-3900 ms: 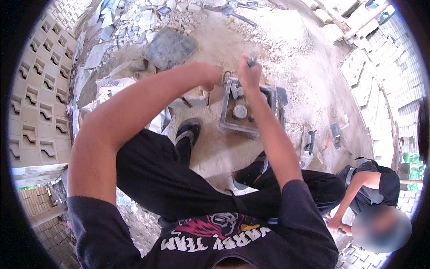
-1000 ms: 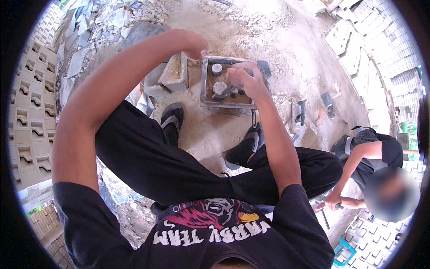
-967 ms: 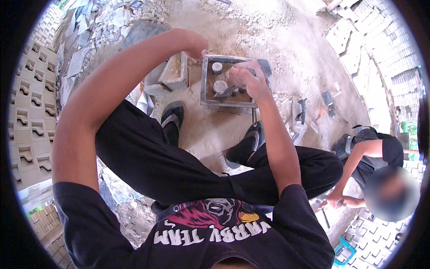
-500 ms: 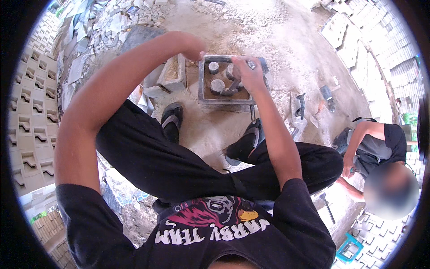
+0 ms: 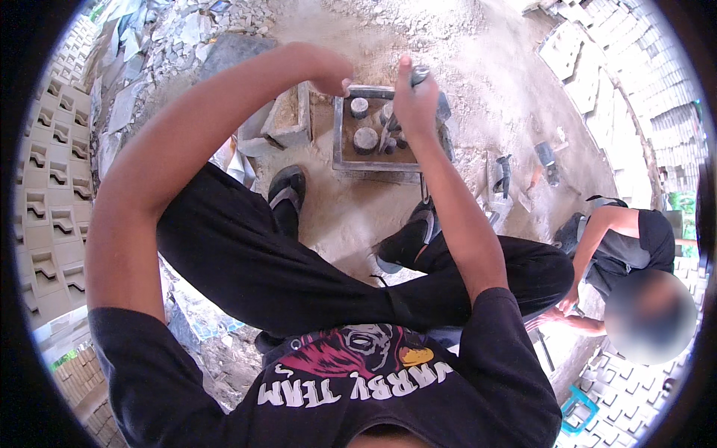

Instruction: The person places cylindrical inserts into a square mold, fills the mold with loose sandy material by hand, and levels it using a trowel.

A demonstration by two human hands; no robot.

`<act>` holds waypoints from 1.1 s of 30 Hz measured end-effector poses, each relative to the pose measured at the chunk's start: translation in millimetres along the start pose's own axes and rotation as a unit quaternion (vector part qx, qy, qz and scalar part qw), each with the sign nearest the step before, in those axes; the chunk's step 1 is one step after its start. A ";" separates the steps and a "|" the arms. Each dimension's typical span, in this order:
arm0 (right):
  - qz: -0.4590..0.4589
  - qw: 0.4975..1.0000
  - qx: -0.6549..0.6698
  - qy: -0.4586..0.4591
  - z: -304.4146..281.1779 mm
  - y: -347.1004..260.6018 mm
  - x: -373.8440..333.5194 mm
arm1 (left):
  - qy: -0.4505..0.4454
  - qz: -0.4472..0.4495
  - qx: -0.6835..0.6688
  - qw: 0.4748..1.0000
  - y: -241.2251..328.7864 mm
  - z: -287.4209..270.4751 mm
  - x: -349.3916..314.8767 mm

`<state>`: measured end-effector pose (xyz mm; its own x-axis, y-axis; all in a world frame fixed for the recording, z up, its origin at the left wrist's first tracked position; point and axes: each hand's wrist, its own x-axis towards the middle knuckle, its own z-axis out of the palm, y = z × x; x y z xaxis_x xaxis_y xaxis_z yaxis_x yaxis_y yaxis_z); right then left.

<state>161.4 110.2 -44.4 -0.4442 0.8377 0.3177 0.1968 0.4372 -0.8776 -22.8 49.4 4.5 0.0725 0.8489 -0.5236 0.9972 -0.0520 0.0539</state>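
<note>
A rectangular mould frame (image 5: 377, 169) with a dark rim stands on the ground beyond my feet. Brownish sand-like material lies inside it, around several round grey plugs (image 5: 365, 140). My right hand (image 5: 416, 103) is closed around the handle of a trowel-like tool (image 5: 420, 73), whose rounded metal handle end sticks out above the fist. The tool's dark lower part (image 5: 387, 138) reaches down among the plugs. At the frame's far left corner, my left hand (image 5: 333, 75) bends over and touches or nearly touches the rim; most of its fingers are hidden.
Left of the frame lies a concrete block with a trough (image 5: 287, 119). Rubble (image 5: 175, 52) spreads at the far left. Hand tools (image 5: 547, 160) lie to the right. A co-worker (image 5: 620, 239) crouches at the right, near stacked blocks. A blue plastic item (image 5: 579, 411) sits lower right.
My right hand has risen and moved away from me, and the tool in it stands steeper. My left hand has shifted slightly right at the frame's corner.
</note>
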 end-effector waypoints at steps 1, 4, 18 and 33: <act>0.034 0.998 0.047 0.007 -3.9 -22.4 2.7 | -0.002 -0.001 0.001 1.000 -1.9 -1.1 -1.8; 0.024 0.999 -0.024 -0.032 -5.8 44.8 23.5 | 0.000 0.013 0.014 1.000 6.0 -8.6 10.4; 0.043 0.944 0.182 -0.271 -28.2 14.0 41.2 | -0.026 -0.001 -0.001 1.000 -15.3 21.0 -3.5; 0.075 0.925 0.229 -0.295 -78.6 37.3 90.4 | -0.029 0.011 -0.013 0.999 -9.4 28.4 13.9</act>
<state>197.4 227.9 -20.1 -0.8675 0.4951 0.0478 -0.0357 0.0339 -0.9988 -30.6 46.8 -27.4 0.0963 0.8153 -0.5710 0.9946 -0.0562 0.0874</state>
